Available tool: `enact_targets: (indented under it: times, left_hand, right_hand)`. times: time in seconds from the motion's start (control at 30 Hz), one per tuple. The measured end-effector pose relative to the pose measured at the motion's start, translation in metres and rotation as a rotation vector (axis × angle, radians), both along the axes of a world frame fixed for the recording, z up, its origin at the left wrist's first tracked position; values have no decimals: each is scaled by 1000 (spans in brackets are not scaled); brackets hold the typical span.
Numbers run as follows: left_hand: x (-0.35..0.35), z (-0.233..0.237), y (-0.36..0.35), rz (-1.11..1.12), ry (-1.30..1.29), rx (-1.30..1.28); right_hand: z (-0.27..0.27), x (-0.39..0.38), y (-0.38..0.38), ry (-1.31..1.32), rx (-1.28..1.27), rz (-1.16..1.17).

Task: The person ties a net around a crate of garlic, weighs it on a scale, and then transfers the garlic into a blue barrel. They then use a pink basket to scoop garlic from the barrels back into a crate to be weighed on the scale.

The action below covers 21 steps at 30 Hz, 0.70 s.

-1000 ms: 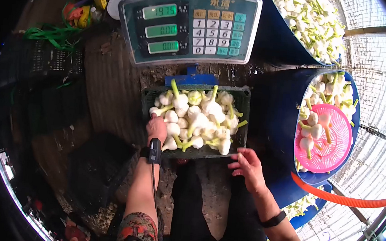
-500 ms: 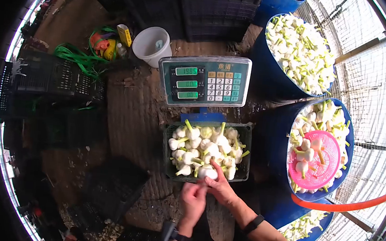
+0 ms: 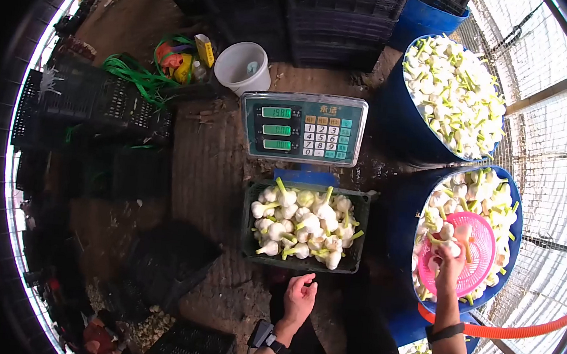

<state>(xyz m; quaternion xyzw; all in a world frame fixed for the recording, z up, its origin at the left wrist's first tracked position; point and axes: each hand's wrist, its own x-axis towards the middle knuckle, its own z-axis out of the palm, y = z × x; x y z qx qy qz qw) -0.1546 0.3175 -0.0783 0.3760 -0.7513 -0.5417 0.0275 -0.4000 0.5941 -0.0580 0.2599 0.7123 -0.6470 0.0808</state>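
My right hand (image 3: 450, 264) is over the pink plastic basket (image 3: 487, 243), its fingers closed around a garlic bulb (image 3: 450, 247). Other bulbs lie in the basket, partly covered by this hand. The basket rests on garlic in a blue barrel (image 3: 398, 211). Just in front of the dark crate (image 3: 247, 241), my left hand (image 3: 299, 301) hovers with curled fingers and nothing visible in them. Trimmed garlic bulbs (image 3: 307, 219) with green stems fill the crate, which sits at a digital scale (image 3: 301, 128) with lit green readouts.
Another blue barrel (image 3: 397, 113) heaped with garlic stands at the far right. An orange hose (image 3: 519, 331) crosses near my right forearm. A white bucket (image 3: 242, 65) and green strapping (image 3: 137, 78) are behind the scale to the left. Dark crates (image 3: 94, 103) stand at left.
My right hand has left the bulb at the crate's front and moved right into the pink basket. My left hand has drawn back slightly. The scale's top readout has dropped slightly.
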Motion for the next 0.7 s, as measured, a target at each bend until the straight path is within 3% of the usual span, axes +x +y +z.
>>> enact_targets:
  times: [0.13, 0.17, 0.23, 0.27, 0.33, 0.37, 0.43, 0.47, 0.53, 0.6, 0.67, 0.7]
  left_hand:
    - [-1, -8, -5, 31, -46, -43]
    - [-1, -10, -10, 31, -34, -94]
    - [4, -18, -21, 42, -28, -161]
    - [9, -21, -28, 56, -39, -175]
    - [18, -27, -50, 111, -170, -173]
    - [24, -39, -67, 113, -188, -193]
    - [32, -69, -106, 123, -251, -249]
    - [35, -85, -127, 120, -299, -273]
    - [36, -122, -167, 140, -320, -345]
    - [10, -123, -197, 153, -509, -426]
    - [-15, -126, -220, 139, -640, -386]
    - [-15, -156, -229, 154, -579, -387]
  right_hand:
    - [-20, -9, 31, -94, 90, -69]
    - [-46, -9, 44, 0, 348, 13]
    - [-24, -12, 34, 290, 920, 318]
    - [-6, -13, 9, 463, 1148, 303]
    - [36, -8, -48, 370, 645, 302]
    - [24, -1, -59, 313, 389, 407]
    - [17, 24, -107, -39, -29, 584]
    - [-13, 40, -122, -111, -53, 660]
    - [-101, 64, -128, -180, 226, 720]
    - [-152, 65, -142, -329, 427, 614]
    - [-217, 66, -136, -328, 471, 613]
    - [-256, 62, -120, -411, 481, 614]
